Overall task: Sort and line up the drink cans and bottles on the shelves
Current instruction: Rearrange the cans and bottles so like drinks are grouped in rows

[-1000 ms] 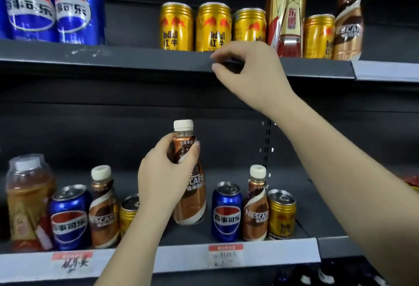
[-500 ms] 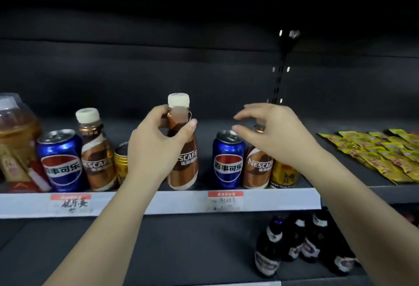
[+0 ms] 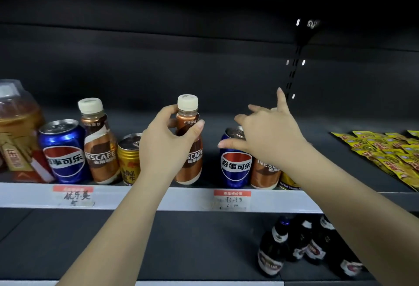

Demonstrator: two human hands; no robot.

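Observation:
My left hand grips a brown Nescafe bottle with a cream cap, upright near the front of the middle shelf. My right hand hovers with fingers spread over a blue Pepsi can and a second Nescafe bottle, whose cap it mostly hides. A gold Red Bull can peeks out under my right wrist. To the left stand another gold can, a third Nescafe bottle, a second Pepsi can and a large tea bottle.
Yellow snack packets lie on the shelf at the right. Dark glass bottles stand on the lower shelf. Price tags hang on the white shelf edge. The back of the middle shelf is bare and dark.
The view dropped from the upper shelf to the middle one. My right hand came down from the upper shelf edge and now spreads its fingers over the Pepsi can and bottle. My left hand keeps the bottle.

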